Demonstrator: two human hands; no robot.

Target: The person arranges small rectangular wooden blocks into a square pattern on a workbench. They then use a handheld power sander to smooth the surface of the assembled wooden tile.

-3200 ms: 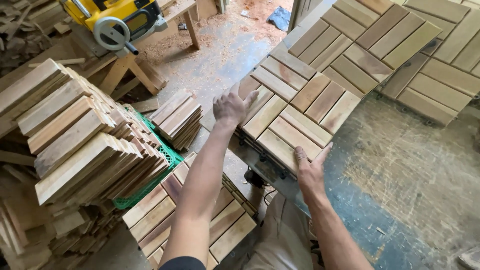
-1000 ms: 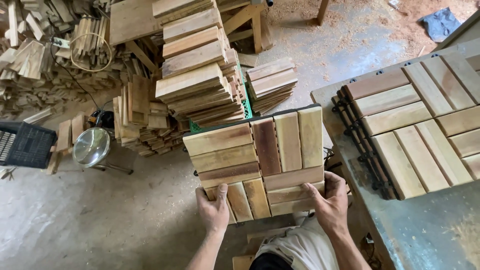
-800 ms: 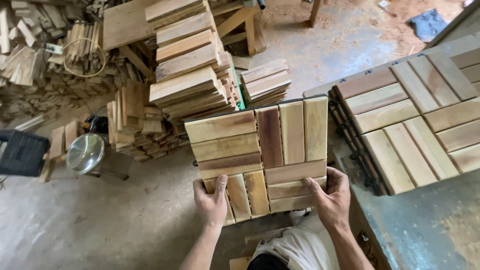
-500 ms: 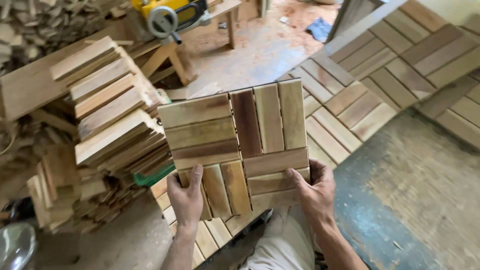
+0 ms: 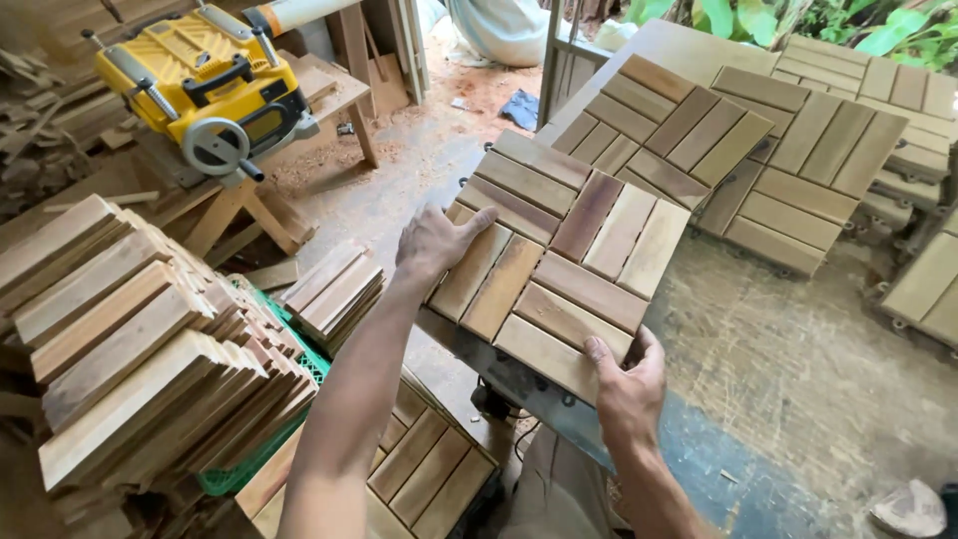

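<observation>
Both hands hold a square slatted wooden tile above the edge of the worn grey workbench [image 5: 798, 359].

The left hand [image 5: 434, 243] grips the wooden tile [image 5: 559, 262] at its left edge, fingers curled over the slats; the right hand [image 5: 627, 374] pinches its near corner, thumb on top. Rough plank stacks [image 5: 130, 339] stand left, a yellow planer [image 5: 205, 85] behind.

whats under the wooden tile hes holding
The wooden tile is held by the left hand and right hand over the grey workbench edge. Its underside and the bench beneath it are covered.
</observation>
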